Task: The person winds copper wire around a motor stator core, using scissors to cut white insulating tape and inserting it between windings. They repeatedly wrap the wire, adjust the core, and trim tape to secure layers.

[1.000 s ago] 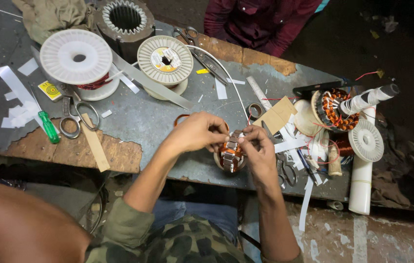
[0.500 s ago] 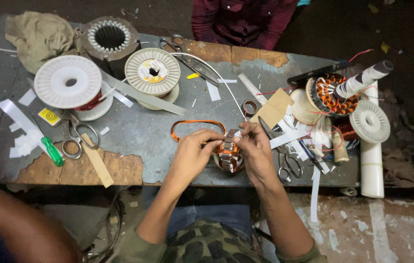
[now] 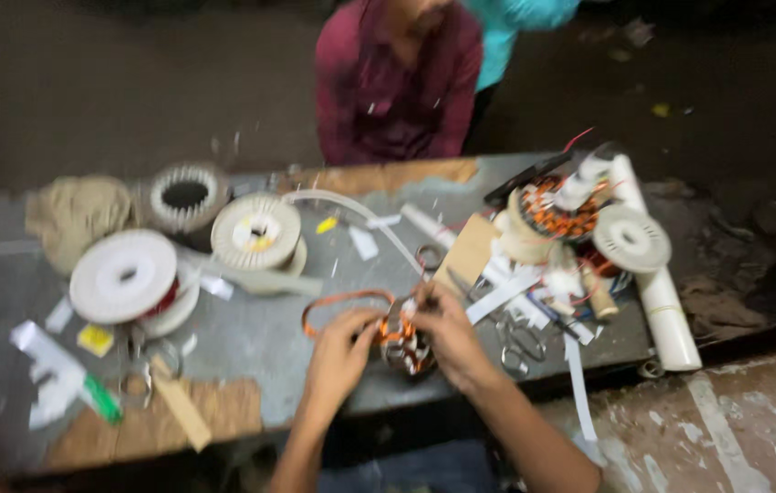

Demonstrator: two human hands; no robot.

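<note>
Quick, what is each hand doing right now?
Left hand: closed on the small copper-wound motor part.
Right hand: closed on the same part; blur hides the fingers' exact grip.

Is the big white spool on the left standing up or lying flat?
Lying flat. The white spool shows its round face and centre hole upward on the table.

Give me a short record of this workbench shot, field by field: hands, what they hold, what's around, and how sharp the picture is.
left hand: left hand on the near side of a small copper-wound motor part
right hand: right hand gripping the same part from the other side
beside hands: orange wire loop lying on the grey bench
left of bench: two white spools, scissors, green-handled tool
right of bench: copper winding, white tube, paper strips
other person: seated behind bench in maroon shirt
image: motion-blurred; finger grip unclear
</note>
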